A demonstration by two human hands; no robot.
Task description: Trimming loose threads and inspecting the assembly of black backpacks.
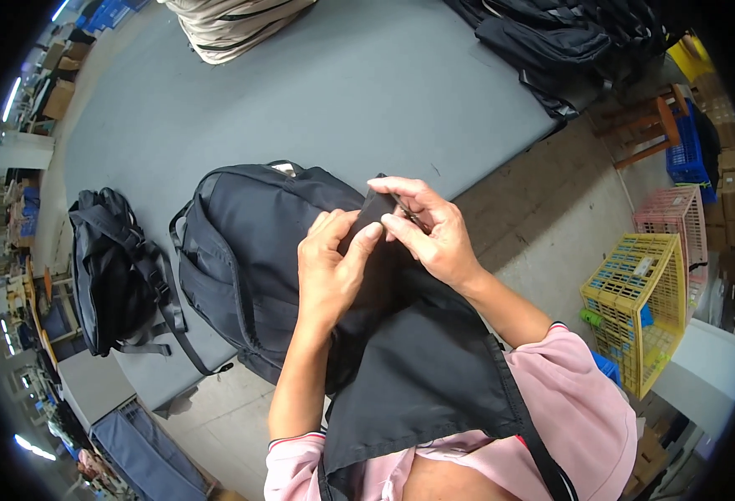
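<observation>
A black backpack (259, 225) rests in front of me at the near edge of the grey table. Just off its right side, my left hand (334, 259) is closed, thumb and fingers pinching a flat black fabric piece (374, 207). My right hand (430, 234) is closed at the same piece, index finger over its upper end and thumb near the left thumb. A thin dark item (413, 215) shows in the right palm; its kind is too small to make out. Whether the fabric piece joins the backpack is hidden behind my hands.
Another black backpack (121, 267) with loose straps lies at the left table edge. Beige bags (234, 25) and a pile of black bags (560, 50) sit on the far side of the grey table (367, 100). Yellow (635, 309) and pink crates (676, 213) stand at right.
</observation>
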